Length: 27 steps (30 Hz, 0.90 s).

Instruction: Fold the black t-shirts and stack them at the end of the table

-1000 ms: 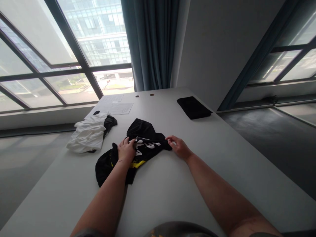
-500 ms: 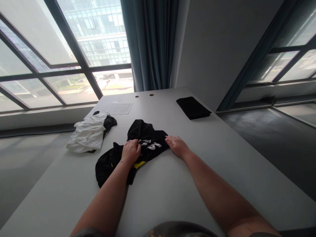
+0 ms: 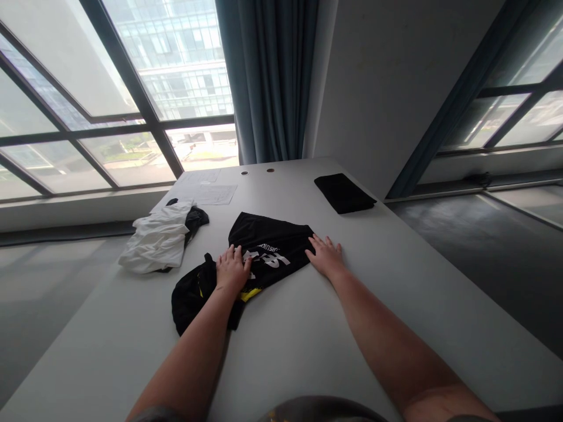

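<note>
A black garment (image 3: 277,234) with white lettering and a yellow patch lies on the white table (image 3: 281,346). Its right part is spread flat, while the left part is bunched up. My left hand (image 3: 233,269) rests flat on the middle of the cloth with its fingers stretched, covering some of the print. At the garment's right edge is my right hand (image 3: 325,256), fingers spread, the fingertips touching the edge and the tabletop. Whether the garment is a T-shirt cannot be made out.
A crumpled white garment (image 3: 153,237) lies at the left with black cloth (image 3: 196,220) beside it. Paper sheets (image 3: 215,194) lie behind them. A folded black cloth (image 3: 345,193) is at the far right. Two round holes (image 3: 244,173) are near the table's back edge.
My right hand has slid to the right and its fingers have spread. The garment's right part is now flatter and wider, showing more of its lettering. My left hand has stayed in place.
</note>
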Each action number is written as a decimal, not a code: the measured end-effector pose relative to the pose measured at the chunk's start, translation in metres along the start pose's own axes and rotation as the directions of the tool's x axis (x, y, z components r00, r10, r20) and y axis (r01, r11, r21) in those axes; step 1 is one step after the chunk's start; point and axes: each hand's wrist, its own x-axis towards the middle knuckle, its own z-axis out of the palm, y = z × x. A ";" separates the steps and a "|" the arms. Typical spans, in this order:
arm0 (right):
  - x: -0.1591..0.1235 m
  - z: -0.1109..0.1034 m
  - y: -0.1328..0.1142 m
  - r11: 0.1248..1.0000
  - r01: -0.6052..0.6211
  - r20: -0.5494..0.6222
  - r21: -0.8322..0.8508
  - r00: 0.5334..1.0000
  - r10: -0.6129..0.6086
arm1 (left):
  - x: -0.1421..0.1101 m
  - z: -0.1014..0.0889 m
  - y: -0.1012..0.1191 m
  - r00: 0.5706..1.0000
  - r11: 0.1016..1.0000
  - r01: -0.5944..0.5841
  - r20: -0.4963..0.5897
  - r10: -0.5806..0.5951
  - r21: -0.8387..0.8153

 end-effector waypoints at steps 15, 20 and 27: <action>-0.013 -0.006 -0.014 0.814 0.482 -0.321 0.323 0.865 -0.385 | 0.004 0.002 -0.006 0.989 0.986 -0.148 0.006 0.149 -0.080; -0.037 -0.018 -0.021 0.742 0.541 -0.358 0.397 0.835 -0.417 | 0.001 -0.008 -0.002 0.965 0.954 -0.252 0.037 0.261 -0.165; -0.046 -0.064 -0.049 0.730 0.567 -0.347 0.382 0.820 -0.456 | -0.026 -0.013 0.057 0.745 0.730 -0.608 0.094 0.660 -0.312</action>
